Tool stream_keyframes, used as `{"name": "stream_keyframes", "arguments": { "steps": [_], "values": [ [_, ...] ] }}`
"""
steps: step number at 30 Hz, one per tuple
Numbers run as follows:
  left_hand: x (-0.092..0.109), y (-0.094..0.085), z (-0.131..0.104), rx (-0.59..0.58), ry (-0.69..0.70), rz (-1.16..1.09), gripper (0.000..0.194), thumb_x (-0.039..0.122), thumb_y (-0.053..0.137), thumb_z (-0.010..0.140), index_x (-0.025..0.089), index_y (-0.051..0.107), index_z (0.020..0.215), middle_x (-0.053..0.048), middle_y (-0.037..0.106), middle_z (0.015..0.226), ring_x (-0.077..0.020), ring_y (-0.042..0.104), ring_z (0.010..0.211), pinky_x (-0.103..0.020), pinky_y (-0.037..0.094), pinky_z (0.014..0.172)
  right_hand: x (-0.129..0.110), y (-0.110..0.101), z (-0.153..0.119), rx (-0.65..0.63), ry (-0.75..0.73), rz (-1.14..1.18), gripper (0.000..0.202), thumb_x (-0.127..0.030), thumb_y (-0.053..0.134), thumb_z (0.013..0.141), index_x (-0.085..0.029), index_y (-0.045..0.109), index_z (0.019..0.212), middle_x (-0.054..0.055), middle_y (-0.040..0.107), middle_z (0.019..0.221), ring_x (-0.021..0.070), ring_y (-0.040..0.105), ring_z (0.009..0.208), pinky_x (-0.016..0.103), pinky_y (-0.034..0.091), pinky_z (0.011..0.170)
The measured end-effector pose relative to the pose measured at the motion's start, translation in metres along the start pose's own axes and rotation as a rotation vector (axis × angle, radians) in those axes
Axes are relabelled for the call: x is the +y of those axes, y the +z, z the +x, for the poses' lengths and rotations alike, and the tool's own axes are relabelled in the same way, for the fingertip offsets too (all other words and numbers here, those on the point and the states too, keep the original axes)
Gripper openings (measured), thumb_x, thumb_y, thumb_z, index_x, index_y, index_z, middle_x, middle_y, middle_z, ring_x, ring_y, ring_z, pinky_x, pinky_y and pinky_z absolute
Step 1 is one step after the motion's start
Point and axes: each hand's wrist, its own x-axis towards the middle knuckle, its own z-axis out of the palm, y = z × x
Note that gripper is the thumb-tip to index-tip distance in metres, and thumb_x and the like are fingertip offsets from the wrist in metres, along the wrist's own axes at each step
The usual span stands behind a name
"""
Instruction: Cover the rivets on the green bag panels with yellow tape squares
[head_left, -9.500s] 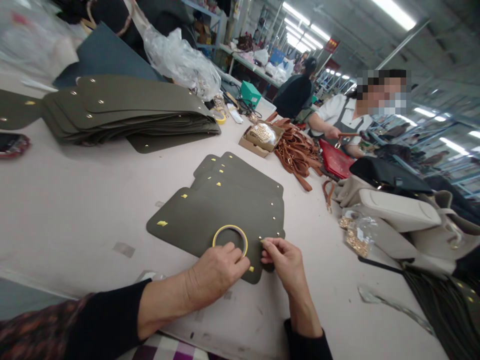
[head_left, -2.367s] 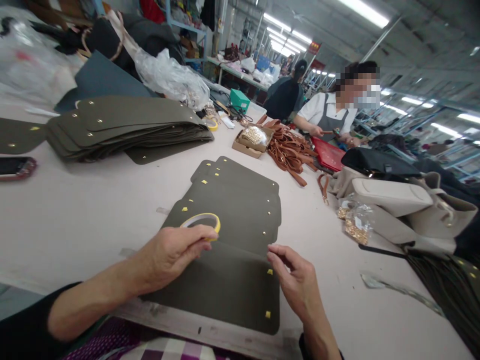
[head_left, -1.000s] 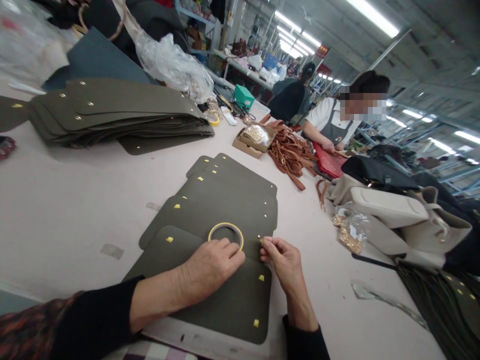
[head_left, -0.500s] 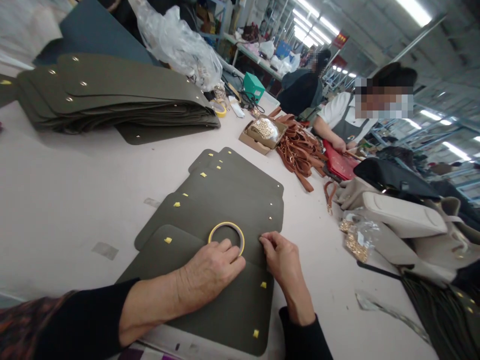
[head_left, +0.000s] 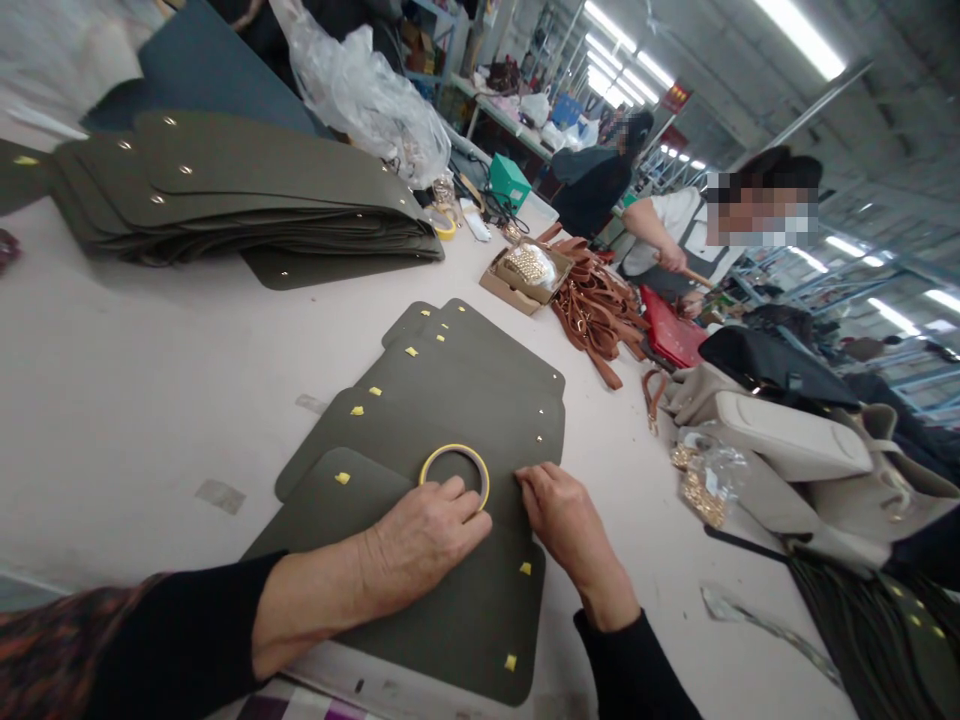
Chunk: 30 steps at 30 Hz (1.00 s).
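Several dark olive panels [head_left: 465, 620] overlap on the pale table in front of me, dotted with small yellow tape pieces [head_left: 357, 410] and a few metal studs near the right edge. My left hand [head_left: 431, 530] is closed round the lower side of a yellow tape roll [head_left: 426, 462], resting over the panels. At the right edge of the panels my right hand [head_left: 559, 505] is pinched, thumb against fingers; whatever lies between its fingertips is too small to make out.
A thick stack of olive panels [head_left: 247, 180] lies back left. Behind are a cardboard box [head_left: 510, 290] of gold hardware and brown straps [head_left: 600, 310]. Pale bags [head_left: 795, 435] stand at right. Across the table a person [head_left: 675, 220] holds a wooden-handled tool over a red item [head_left: 671, 330].
The view has shifted slightly. My hands keep nearly the same pose over the panels. The person across the table has raised an arm with the tool.
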Motion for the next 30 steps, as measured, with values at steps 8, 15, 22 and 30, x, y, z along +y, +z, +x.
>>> {"name": "stream_keyframes", "arguments": {
  "steps": [8,15,22,30],
  "values": [
    [0.003,-0.008,0.0,0.003,-0.139,0.035,0.006,0.014,0.054,0.086,0.019,0.052,0.089,-0.005,0.054,0.086,-0.0224,0.047,0.08,-0.035,0.041,0.069,-0.005,-0.009,0.018,-0.091,0.262,0.124,0.021,-0.02,0.05,0.087,-0.019,0.067,0.075,0.005,0.071,0.077,0.017,0.064,0.073,0.025,0.04,0.066],
    [0.0,-0.015,-0.001,0.02,-0.062,0.013,0.003,0.017,0.051,0.088,0.019,0.052,0.087,-0.004,0.055,0.082,-0.0215,0.05,0.077,-0.034,0.042,0.068,-0.012,-0.016,-0.022,-0.226,0.265,0.217,0.014,-0.023,0.055,0.083,-0.02,0.068,0.078,0.003,0.07,0.077,0.0158,0.063,0.071,0.024,0.04,0.063],
    [-0.003,-0.018,-0.001,0.108,0.036,-0.142,0.025,0.012,0.041,0.093,0.02,0.054,0.113,0.0,0.061,0.078,-0.0164,0.059,0.071,-0.028,0.049,0.065,-0.031,-0.013,-0.049,0.198,0.294,0.487,0.018,-0.025,0.051,0.087,-0.02,0.069,0.088,0.004,0.071,0.081,0.0165,0.063,0.071,0.027,0.048,0.066],
    [0.005,-0.02,-0.004,0.205,-0.017,-0.293,0.041,0.021,0.041,0.097,0.016,0.031,0.136,-0.008,0.068,0.109,-0.0169,0.068,0.089,-0.027,0.055,0.075,-0.063,-0.007,-0.054,0.413,-0.055,0.57,0.017,-0.013,0.052,0.088,-0.02,0.063,0.099,0.005,0.068,0.09,0.0155,0.062,0.082,0.028,0.05,0.075]
  ]
}}
